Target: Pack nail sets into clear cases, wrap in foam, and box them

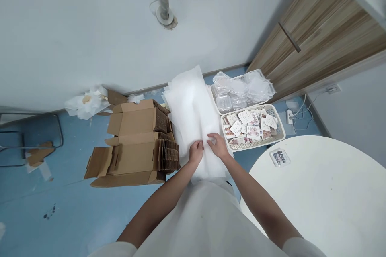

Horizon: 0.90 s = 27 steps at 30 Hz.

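Note:
A stack of thin white packing sheets (188, 104), which look like foam, lies in front of my body, its edges uneven and a crease running down the middle. My left hand (196, 152) is closed over the near part of the stack, its fingers curled and seemingly pinching the top sheet. Just to the right, my right hand (217, 145) rests on the same sheets with thumb and fingers apart. Flattened brown cardboard boxes (135, 142) are piled to the left of the sheets, close to my left forearm.
On the right sit a basket of clear plastic cases (241, 90) and a cream basket (283, 133) holding carded items. A round white table (325, 192) bears one small clear pack (280, 157). Behind are a wooden cabinet (313, 36) and a power strip (289, 117).

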{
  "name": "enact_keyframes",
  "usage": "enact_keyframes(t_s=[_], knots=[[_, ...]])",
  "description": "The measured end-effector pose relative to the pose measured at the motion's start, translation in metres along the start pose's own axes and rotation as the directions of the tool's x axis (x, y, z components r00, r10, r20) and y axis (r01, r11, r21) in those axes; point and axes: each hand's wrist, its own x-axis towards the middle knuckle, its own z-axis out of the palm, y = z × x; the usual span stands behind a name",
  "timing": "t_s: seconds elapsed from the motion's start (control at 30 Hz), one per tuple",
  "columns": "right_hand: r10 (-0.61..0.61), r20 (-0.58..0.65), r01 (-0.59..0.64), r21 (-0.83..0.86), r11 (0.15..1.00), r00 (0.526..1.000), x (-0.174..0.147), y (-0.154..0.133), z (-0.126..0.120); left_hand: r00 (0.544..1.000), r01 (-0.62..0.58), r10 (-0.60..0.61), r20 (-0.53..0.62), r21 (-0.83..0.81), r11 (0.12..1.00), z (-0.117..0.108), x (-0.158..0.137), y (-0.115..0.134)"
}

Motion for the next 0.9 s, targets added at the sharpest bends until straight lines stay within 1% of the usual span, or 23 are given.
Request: enact_keyframes(t_s=[0.1,0.2,0.3,0.37,0.43,0.5,0.53,0.6,0.63,0.7,0.77,0.8,0.9], knots=[[-0.017,-0.003,0.016,-0.1,0.995,1.0,0.003,0.003,-0.003,1.0,0.008,-0.008,-0.006,-0.02,1.0,0.0,-0.001,0.0],[-0.007,0.042,0.018,-0.284,0.959,0.999,0.005,0.0,-0.006,1.0,-0.022,0.022,0.0,0.005,1.0,-0.001,-0.003,0.0],[-0.001,0.093,0.044,-0.461,0.887,0.996,0.003,-0.011,-0.008,0.998,-0.065,0.066,-0.013,0.058,0.996,-0.005,-0.008,-0.001],[-0.013,0.142,0.091,-0.56,0.824,0.99,-0.001,-0.022,-0.012,0.995,-0.098,0.099,-0.01,0.094,0.991,-0.008,-0.012,-0.001],[-0.037,0.187,0.148,-0.626,0.766,0.982,-0.007,-0.033,-0.016,0.99,-0.138,0.139,0.007,0.129,0.982,-0.011,-0.016,0.0],[-0.068,0.181,0.171,-0.651,0.74,0.981,-0.017,-0.042,-0.021,0.983,-0.186,0.184,0.031,0.161,0.969,-0.015,-0.021,0.002],[-0.085,0.147,0.161,-0.649,0.744,0.986,-0.024,-0.045,-0.023,0.977,-0.211,0.206,0.046,0.176,0.961,-0.017,-0.024,0.004],[-0.111,0.026,0.104,-0.614,0.782,0.993,-0.039,-0.048,-0.026,0.962,-0.27,0.256,0.089,0.214,0.939,-0.022,-0.029,0.006],[-0.121,-0.047,0.071,-0.582,0.81,0.991,-0.048,-0.048,-0.028,0.951,-0.306,0.286,0.116,0.236,0.922,-0.026,-0.032,0.007],[-0.129,-0.192,0.017,-0.495,0.869,0.973,-0.067,-0.046,-0.03,0.921,-0.386,0.352,0.165,0.279,0.879,-0.032,-0.036,0.008],[-0.12,-0.318,-0.012,-0.384,0.923,0.94,-0.089,-0.04,-0.031,0.898,-0.437,0.392,0.198,0.323,0.839,-0.036,-0.039,0.008],[-0.105,-0.379,-0.024,-0.322,0.946,0.919,-0.101,-0.037,-0.031,0.895,-0.444,0.392,0.212,0.344,0.827,-0.036,-0.041,0.007],[-0.021,-0.55,-0.066,-0.138,0.988,0.835,-0.139,-0.026,-0.033,0.905,-0.415,0.322,0.279,0.403,0.816,-0.029,-0.051,0.003]])
